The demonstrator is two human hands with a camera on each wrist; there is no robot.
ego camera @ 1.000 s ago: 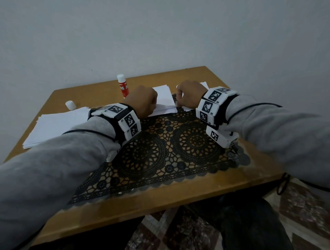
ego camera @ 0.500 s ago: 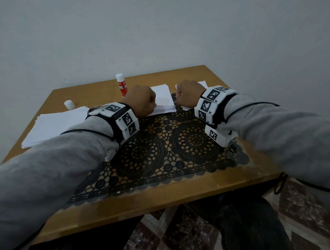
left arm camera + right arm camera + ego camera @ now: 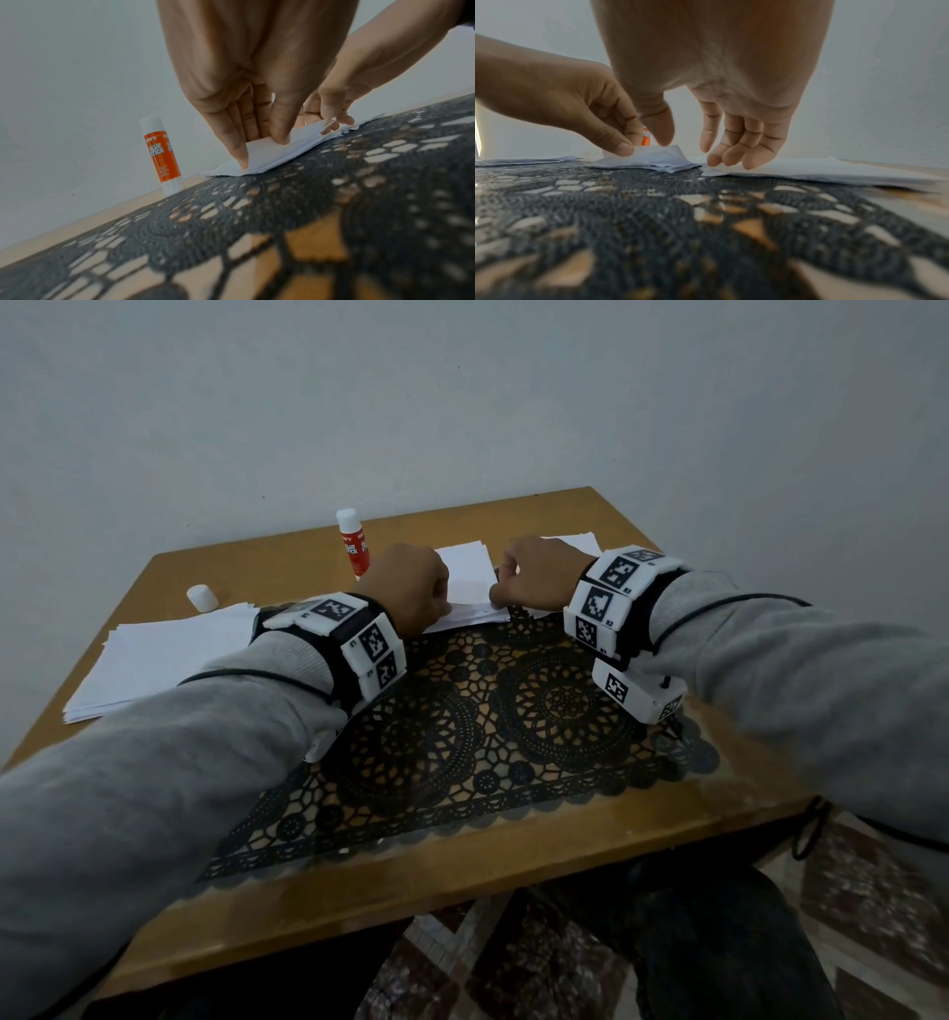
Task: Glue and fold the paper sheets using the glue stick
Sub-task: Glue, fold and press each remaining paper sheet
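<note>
A small white paper sheet (image 3: pixel 470 580) lies on a few others at the far edge of the black lace mat (image 3: pixel 513 711). My left hand (image 3: pixel 445 610) pinches its near-left edge between thumb and fingers and lifts it, plain in the left wrist view (image 3: pixel 259 148). My right hand (image 3: pixel 497 603) holds the raised flap's right corner, thumb on it and fingers curled just beyond (image 3: pixel 687 148). The flap (image 3: pixel 654 152) stands curved up off the sheets below. The orange glue stick (image 3: pixel 352 541) stands uncapped behind my left hand, untouched.
The glue stick's white cap (image 3: pixel 202 598) stands at the far left of the wooden table (image 3: pixel 462 880). A stack of white sheets (image 3: pixel 164 654) lies left of the mat; more sheets (image 3: pixel 570 541) lie under my right hand. A wall rises right behind the table.
Both hands stay at the sheet's two near corners with hardly any movement. The glue stick and cap have not moved.
</note>
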